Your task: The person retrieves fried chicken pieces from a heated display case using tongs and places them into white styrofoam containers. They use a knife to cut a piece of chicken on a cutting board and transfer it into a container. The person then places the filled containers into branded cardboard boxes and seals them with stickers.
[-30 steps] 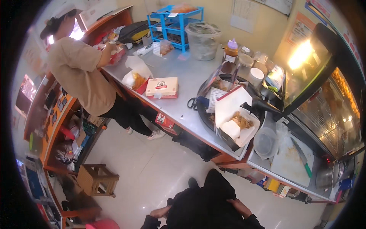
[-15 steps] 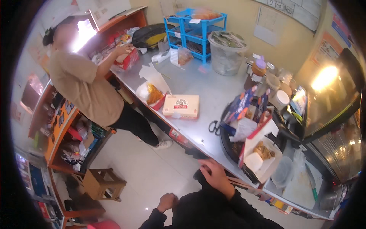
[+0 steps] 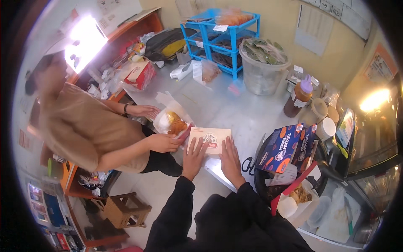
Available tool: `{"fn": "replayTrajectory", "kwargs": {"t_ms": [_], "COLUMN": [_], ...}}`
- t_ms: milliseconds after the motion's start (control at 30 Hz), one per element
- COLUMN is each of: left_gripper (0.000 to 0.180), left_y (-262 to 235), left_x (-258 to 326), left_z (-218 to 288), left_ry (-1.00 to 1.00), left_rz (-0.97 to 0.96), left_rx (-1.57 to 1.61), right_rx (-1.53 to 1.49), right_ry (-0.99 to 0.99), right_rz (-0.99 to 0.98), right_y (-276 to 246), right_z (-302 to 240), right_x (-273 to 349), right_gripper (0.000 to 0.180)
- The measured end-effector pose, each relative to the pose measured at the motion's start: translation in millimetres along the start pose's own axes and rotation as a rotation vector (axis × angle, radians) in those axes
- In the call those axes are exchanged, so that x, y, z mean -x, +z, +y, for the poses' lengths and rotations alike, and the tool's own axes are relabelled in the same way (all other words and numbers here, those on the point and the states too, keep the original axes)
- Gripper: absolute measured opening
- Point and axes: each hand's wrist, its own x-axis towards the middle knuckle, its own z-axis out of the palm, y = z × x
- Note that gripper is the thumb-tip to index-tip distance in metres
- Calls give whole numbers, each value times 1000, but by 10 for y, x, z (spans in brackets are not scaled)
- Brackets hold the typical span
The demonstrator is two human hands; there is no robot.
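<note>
A closed cream cardboard food box lies on the metal counter in front of me. My left hand touches its near left part, fingers stretched over the lid. Along its right end lies my right hand, fingers straight and apart. Neither hand is wrapped round the box. Just to the left, a co-worker's two hands touch an open box with fried chicken and white paper inside. Right of my hands, black-handled scissors lie beside a round black tray.
Blue printed cartons and another open chicken box fill the tray. Behind stand a blue rack, a tall clear bucket and a sauce bottle. A green-handled knife lies at right. The co-worker stands close at left.
Both my hands have come up from near my body onto the closed box. The co-worker has let go of the red box at the back and moved closer, hands now at the open chicken box.
</note>
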Motion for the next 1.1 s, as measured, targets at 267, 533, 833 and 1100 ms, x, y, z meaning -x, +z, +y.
{"fn": "replayTrajectory", "kwargs": {"t_ms": [267, 533, 833, 1100], "left_gripper": [68, 107, 66, 61], "left_y": [72, -62, 649, 774], "left_x": [-52, -861, -1682, -1930], "left_z": [-282, 39, -45, -151], "left_ry": [53, 162, 263, 57], "left_rz": [-112, -296, -167, -257], "left_rx": [80, 280, 129, 358], "right_rx": [-65, 28, -64, -212], "right_ry": [-27, 143, 252, 226], "right_rz": [122, 289, 409, 511], "right_y": [104, 322, 151, -664], "right_z": [102, -3, -54, -858], "right_x": [30, 2, -271, 68], "right_gripper": [61, 59, 48, 25]}}
